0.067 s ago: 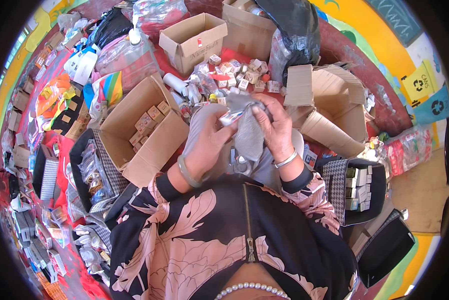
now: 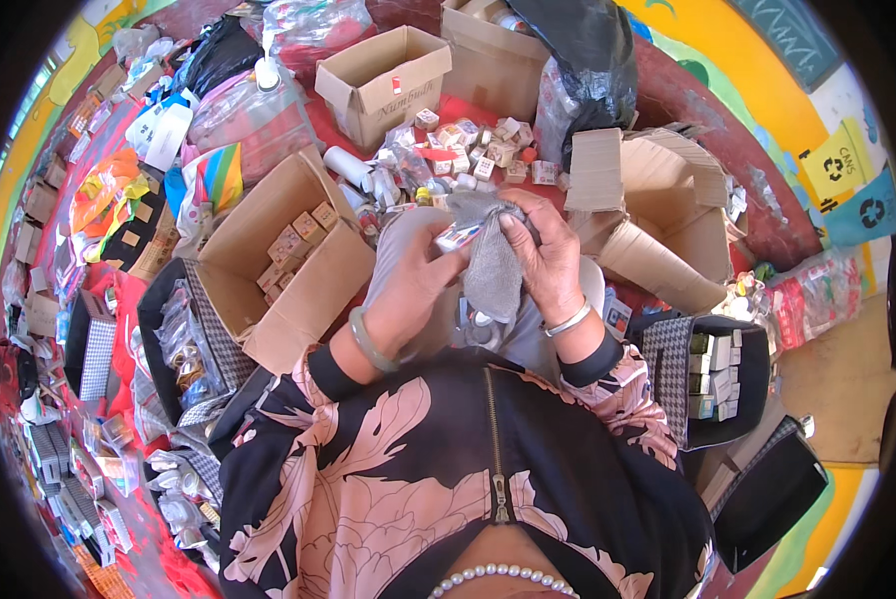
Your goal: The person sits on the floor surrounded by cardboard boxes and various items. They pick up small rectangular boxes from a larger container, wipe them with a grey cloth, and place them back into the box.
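Observation:
My left hand (image 2: 416, 285), closed with the thumb up, grips a small white box-like thing (image 2: 455, 239) with coloured print, only partly in sight. A grey cloth (image 2: 493, 277) lies against its right side, its lower part hanging between my hands. My right hand (image 2: 548, 250) pinches the cloth near its top, thumb in front. Both hands are raised over my lap, close together. Behind them lies a pile of small printed boxes (image 2: 503, 152). What the cloth covers is hidden.
At left an open carton (image 2: 303, 285) holds several small boxes; another carton (image 2: 657, 255) gapes at right. A checked bin (image 2: 667, 374) holds upright packets. Farther back are a carton (image 2: 393, 110) and a black plastic bag (image 2: 593, 60). Bagged goods (image 2: 248, 125) crowd the left.
The grey cloth has shifted slightly in my right hand, and its hanging part shows broader and flatter. Both hands keep nearly the same place and grip.

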### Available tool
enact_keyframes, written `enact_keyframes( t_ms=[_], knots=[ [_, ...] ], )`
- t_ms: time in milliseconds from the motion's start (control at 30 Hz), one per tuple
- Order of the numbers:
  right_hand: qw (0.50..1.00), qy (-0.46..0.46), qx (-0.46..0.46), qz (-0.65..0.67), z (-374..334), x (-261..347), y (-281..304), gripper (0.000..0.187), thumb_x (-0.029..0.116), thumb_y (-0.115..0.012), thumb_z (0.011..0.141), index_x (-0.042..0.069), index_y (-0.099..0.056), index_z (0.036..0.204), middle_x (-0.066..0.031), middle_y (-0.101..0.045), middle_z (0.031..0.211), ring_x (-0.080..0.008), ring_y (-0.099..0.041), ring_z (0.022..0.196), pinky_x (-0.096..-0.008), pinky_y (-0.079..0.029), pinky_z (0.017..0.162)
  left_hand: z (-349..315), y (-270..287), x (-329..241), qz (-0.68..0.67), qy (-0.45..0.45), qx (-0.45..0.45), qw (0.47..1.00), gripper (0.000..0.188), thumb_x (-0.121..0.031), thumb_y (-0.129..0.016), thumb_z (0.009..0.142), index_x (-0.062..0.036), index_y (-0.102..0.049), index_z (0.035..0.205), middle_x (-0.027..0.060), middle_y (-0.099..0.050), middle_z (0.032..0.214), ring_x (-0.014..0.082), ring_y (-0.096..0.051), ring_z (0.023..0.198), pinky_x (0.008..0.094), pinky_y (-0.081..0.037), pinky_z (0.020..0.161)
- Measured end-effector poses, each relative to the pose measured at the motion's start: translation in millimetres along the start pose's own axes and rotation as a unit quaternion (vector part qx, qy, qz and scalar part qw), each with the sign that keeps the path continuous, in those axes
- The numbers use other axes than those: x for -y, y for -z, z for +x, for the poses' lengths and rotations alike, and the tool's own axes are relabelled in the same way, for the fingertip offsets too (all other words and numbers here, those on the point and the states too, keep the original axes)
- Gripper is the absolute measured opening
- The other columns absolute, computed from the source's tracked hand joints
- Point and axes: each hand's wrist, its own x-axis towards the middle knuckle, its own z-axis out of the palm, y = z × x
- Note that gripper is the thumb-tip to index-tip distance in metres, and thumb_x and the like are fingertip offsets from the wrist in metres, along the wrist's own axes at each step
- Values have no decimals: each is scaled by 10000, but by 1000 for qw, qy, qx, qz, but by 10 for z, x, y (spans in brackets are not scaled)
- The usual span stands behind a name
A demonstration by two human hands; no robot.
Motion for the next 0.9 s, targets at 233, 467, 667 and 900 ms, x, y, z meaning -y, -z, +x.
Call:
enact_keyframes(
  t_ms=[233, 467, 667, 900],
  knots=[
    [961, -151, -108, 205, 41, -286, 105, 179, 92, -585, 866, 22, -612, 1028, -73, -639, 947, -159, -596, 835, -268, -476, 758, 44, 182, 77, -60, 91, 170, 979, 568, -278, -580, 828, 44, -379, 1250, 119, -530, 1128, 175, -520, 1036, 319, -401, 913],
    [821, -108, -53, 558, 193, -392, 601, 362, 245, -456, 897, 26, -493, 1183, -62, -554, 956, -156, -557, 794, -339, -485, 773, 26, 289, 154, -415, 142, 185, 879, 474, -248, -367, 903, 61, -370, 1263, 197, -445, 1299, 323, -424, 1214, 463, -273, 1065],
    [957, -51, 42, 284, 31, -155, 264, 595, 413, -578, 852, 17, -442, 1274, -123, -514, 1233, -223, -470, 1157, -347, -359, 983, 118, 142, 145, -480, 159, 309, 806, 533, -318, -349, 931, 62, -328, 1303, 177, -456, 1287, 305, -416, 1223, 427, -282, 1060],
    [995, 74, 69, -9, 7, -18, 72, 458, 310, -701, 753, 45, -589, 1110, -146, -617, 1009, -289, -587, 961, -373, -444, 847, -89, 85, 252, 429, -333, 68, 837, 622, -39, -631, 789, 81, -304, 1304, 216, -544, 1129, 321, -573, 983, 340, -447, 856]
  ],
)
